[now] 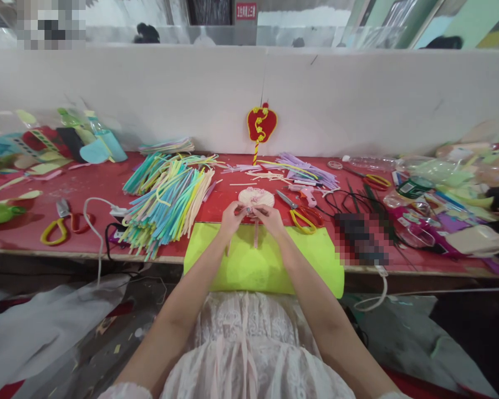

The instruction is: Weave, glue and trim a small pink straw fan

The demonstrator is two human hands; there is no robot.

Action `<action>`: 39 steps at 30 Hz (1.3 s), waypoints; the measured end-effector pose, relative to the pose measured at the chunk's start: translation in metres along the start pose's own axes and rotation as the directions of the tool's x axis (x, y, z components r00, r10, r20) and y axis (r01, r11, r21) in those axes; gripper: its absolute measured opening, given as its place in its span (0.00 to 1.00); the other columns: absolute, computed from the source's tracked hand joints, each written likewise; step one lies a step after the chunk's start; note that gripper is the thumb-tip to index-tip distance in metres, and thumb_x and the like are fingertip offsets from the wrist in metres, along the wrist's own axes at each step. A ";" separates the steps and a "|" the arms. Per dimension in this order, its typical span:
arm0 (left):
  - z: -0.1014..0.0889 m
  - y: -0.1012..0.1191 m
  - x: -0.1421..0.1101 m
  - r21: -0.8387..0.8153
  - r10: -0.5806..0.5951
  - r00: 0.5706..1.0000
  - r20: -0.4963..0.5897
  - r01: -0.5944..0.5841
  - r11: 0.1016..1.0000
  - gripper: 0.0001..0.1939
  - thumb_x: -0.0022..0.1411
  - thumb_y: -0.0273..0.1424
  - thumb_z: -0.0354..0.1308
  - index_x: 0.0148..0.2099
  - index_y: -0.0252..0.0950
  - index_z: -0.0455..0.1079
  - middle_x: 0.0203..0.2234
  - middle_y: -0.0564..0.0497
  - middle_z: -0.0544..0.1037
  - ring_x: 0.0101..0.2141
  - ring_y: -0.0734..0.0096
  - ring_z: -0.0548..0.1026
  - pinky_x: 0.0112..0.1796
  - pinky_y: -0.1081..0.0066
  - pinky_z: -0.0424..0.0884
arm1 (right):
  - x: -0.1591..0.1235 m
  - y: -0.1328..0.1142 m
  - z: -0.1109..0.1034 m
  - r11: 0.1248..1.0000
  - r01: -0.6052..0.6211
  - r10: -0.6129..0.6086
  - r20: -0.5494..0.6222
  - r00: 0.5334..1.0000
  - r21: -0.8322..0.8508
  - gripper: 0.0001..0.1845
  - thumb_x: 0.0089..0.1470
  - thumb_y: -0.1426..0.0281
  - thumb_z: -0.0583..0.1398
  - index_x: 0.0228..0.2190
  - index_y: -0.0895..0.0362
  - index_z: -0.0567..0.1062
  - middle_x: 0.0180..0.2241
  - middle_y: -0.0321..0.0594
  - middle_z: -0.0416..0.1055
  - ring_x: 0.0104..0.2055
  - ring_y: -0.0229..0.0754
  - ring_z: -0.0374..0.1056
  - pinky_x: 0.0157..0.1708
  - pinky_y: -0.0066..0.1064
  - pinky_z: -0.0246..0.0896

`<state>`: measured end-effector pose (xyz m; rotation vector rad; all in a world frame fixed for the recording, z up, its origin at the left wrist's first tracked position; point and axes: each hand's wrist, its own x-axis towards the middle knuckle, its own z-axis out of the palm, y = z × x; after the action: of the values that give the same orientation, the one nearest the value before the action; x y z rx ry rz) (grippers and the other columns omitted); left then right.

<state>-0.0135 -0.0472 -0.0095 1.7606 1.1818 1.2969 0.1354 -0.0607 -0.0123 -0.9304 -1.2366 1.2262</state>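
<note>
A pale pink round fan-like craft (256, 197) with small pink trim lies in front of me on the red tabletop. At its lower edge my left hand (233, 215) and my right hand (269, 216) meet, fingertips pinched together around a pink ribbon-like strip (256, 235). One end of that strip hangs between the hands over a yellow-green sheet (258, 266); another pink end shows below my left hand. The exact spot between the fingertips is too small to make out. Just right of my right hand lie scissors (301, 216) with red and yellow handles.
Left stands a big pile of pastel pipe cleaners (170, 194), with scissors (64, 224) beyond it. Behind are purple pipe cleaners (307, 169) and a red fan ornament (261, 124) by the white partition (149, 100). Right are a pink glue gun (307, 195), cables and plastic bottles (416, 188).
</note>
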 end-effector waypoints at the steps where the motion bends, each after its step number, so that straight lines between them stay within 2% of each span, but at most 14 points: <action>1: 0.000 -0.001 0.000 -0.014 -0.013 1.000 -0.003 0.013 1.000 0.08 0.54 0.35 0.56 0.32 0.35 0.67 0.29 0.51 0.74 0.33 0.72 0.71 0.37 0.73 0.65 | 0.000 0.000 0.000 1.000 -0.007 0.007 0.003 1.000 0.000 0.15 0.40 0.59 0.64 0.30 0.54 0.75 0.29 0.37 0.76 0.33 0.45 0.73 0.38 0.38 0.70; 8: 0.002 -0.008 0.003 -0.099 -0.083 0.995 -0.055 0.077 0.992 0.10 0.53 0.37 0.57 0.31 0.35 0.66 0.26 0.52 0.73 0.29 0.73 0.71 0.35 0.73 0.66 | 0.001 0.006 0.000 1.000 -0.030 0.030 0.030 0.999 -0.004 0.17 0.39 0.58 0.64 0.30 0.55 0.75 0.31 0.39 0.76 0.35 0.46 0.73 0.40 0.39 0.69; 14: 0.003 -0.008 0.002 -0.126 -0.101 0.994 -0.030 0.096 0.987 0.10 0.52 0.38 0.57 0.31 0.35 0.66 0.26 0.53 0.73 0.29 0.73 0.71 0.34 0.73 0.66 | 0.001 0.007 0.001 0.998 -0.070 0.070 0.032 0.997 0.005 0.18 0.38 0.57 0.65 0.30 0.56 0.75 0.30 0.39 0.76 0.36 0.45 0.73 0.40 0.39 0.69; 19: 0.002 -0.002 -0.001 -0.081 -0.107 0.994 -0.021 0.105 0.991 0.10 0.51 0.37 0.58 0.29 0.35 0.66 0.24 0.54 0.73 0.28 0.73 0.70 0.33 0.73 0.65 | 0.001 0.006 0.000 0.994 -0.106 0.105 0.038 0.994 0.017 0.16 0.37 0.60 0.66 0.28 0.56 0.74 0.28 0.36 0.76 0.31 0.42 0.73 0.38 0.37 0.70; 24: 0.003 -0.001 -0.001 -0.108 -0.154 0.988 0.010 0.155 0.982 0.11 0.49 0.37 0.59 0.28 0.35 0.65 0.23 0.54 0.72 0.27 0.73 0.70 0.31 0.73 0.65 | 0.002 0.008 -0.004 0.986 -0.163 0.161 0.055 0.985 0.026 0.16 0.35 0.60 0.67 0.27 0.56 0.73 0.25 0.36 0.75 0.28 0.40 0.72 0.37 0.36 0.70; 32: 0.003 -0.005 0.001 -0.104 -0.066 0.996 0.054 0.071 0.992 0.10 0.56 0.37 0.53 0.32 0.35 0.67 0.27 0.50 0.74 0.30 0.70 0.73 0.35 0.70 0.67 | 0.003 0.007 -0.004 0.985 -0.169 0.167 0.046 0.985 0.028 0.17 0.35 0.59 0.66 0.27 0.56 0.74 0.28 0.37 0.76 0.29 0.41 0.73 0.38 0.37 0.70; 39: 0.002 -0.001 -0.003 -0.020 -0.025 0.998 0.061 0.026 0.999 0.07 0.55 0.34 0.54 0.32 0.36 0.68 0.29 0.50 0.75 0.32 0.71 0.73 0.37 0.71 0.67 | 0.001 0.005 -0.004 0.988 -0.153 0.153 0.088 0.984 -0.010 0.17 0.35 0.59 0.67 0.27 0.57 0.75 0.23 0.36 0.75 0.28 0.41 0.72 0.38 0.37 0.70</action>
<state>-0.0121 -0.0491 -0.0121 1.7521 1.1491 1.2280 0.1380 -0.0588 -0.0177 -0.9972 -1.2547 1.4003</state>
